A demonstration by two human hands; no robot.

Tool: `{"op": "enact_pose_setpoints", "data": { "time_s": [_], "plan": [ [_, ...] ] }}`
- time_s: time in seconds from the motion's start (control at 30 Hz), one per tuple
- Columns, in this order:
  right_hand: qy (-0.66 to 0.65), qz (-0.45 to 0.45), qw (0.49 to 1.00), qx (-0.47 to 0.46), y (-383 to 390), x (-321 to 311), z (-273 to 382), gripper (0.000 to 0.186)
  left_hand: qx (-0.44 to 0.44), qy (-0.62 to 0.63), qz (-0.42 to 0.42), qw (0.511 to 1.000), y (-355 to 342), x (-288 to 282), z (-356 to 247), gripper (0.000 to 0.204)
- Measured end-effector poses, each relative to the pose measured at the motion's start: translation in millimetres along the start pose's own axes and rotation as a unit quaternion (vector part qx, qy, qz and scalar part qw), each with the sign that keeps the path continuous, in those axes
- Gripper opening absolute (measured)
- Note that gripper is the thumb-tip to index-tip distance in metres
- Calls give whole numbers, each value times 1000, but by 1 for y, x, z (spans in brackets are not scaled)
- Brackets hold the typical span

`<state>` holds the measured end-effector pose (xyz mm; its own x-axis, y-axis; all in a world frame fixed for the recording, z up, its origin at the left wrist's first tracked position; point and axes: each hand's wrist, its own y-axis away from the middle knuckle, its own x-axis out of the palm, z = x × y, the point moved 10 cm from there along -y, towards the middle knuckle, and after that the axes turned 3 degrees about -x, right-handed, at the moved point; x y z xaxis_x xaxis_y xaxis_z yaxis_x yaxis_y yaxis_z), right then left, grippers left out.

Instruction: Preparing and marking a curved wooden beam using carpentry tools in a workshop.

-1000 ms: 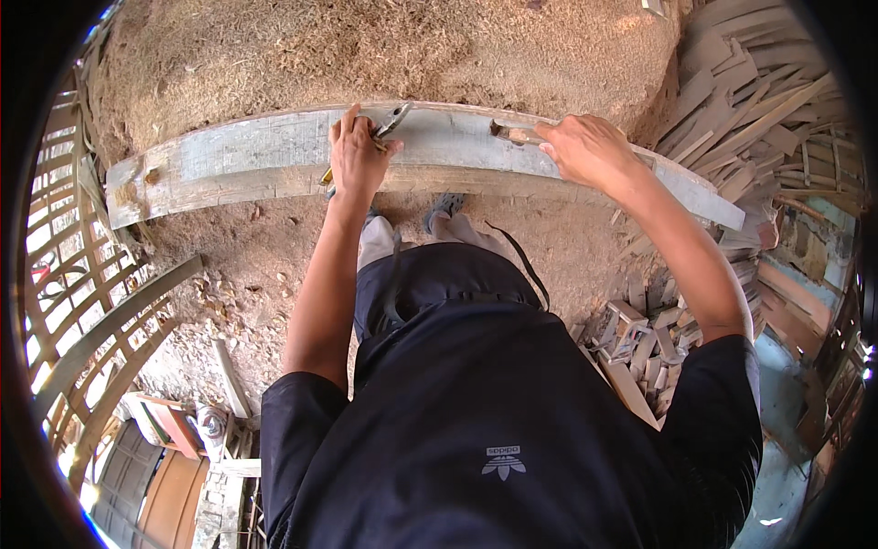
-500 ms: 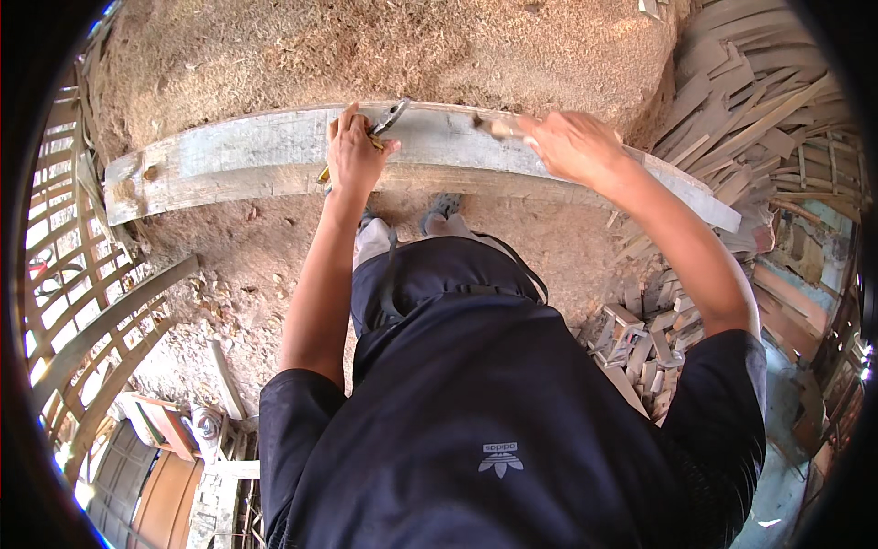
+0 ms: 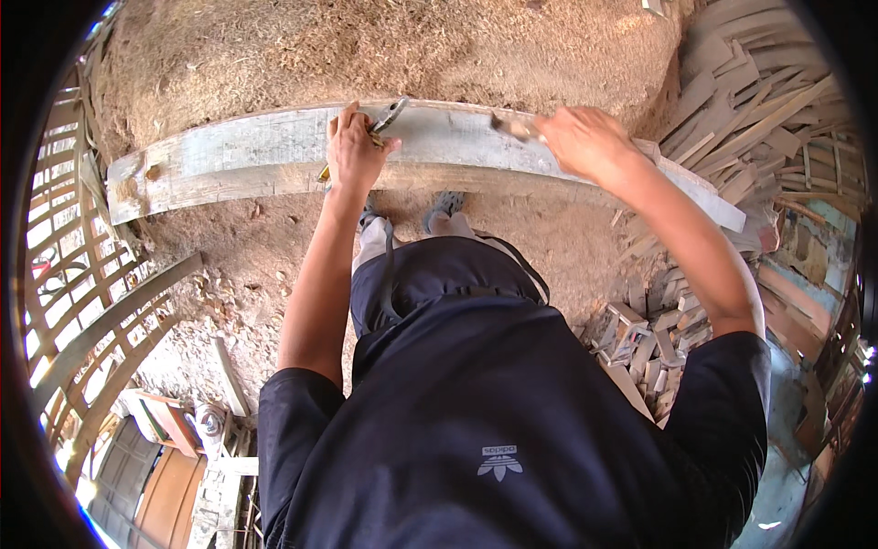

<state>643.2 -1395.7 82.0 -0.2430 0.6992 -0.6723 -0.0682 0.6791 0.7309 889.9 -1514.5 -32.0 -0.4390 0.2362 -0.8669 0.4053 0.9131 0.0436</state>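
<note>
A long pale wooden plank (image 3: 457,137) lies across in front of me and bends in the wide view. My left hand (image 3: 355,151) is closed on a slim tool (image 3: 391,113) above the plank's left part; a curved metal end sticks out at the upper right, and a yellow end shows below the palm. Its exact kind is unclear. Over the right part of the plank, my right hand (image 3: 585,142) closes around a short light-brown tool (image 3: 518,126) with a dark tip pointing left. Motion blurs it, and its kind cannot be told.
Sawdust (image 3: 384,50) covers the ground beyond the plank. Wooden strips (image 3: 732,101) are heaped at the far right, and offcuts (image 3: 645,343) lie near my right elbow. Slatted lattice (image 3: 69,238) stands at the left. My feet (image 3: 444,206) are just on the near side of the plank.
My right hand and its blurred tool have moved slightly right along the plank. My left hand stays in place with its tool.
</note>
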Motion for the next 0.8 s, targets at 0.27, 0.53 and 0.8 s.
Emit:
{"op": "enact_pose_setpoints", "data": {
  "time_s": [0.27, 0.53, 0.8],
  "plan": [
    [-3, 100, 994, 50, -2, 9, -4, 22, -6, 0, 13, 1000, -3, 1, 1, 59],
    [-51, -22, 998, -2, -3, 4, -7, 22, -17, 3, 22, 1000, -6, 1, 2, 60],
    [-83, -103, 991, 18, 8, -21, -8, 24, -1, -15, 10, 1000, -3, 2, 2, 59]
  ]
}}
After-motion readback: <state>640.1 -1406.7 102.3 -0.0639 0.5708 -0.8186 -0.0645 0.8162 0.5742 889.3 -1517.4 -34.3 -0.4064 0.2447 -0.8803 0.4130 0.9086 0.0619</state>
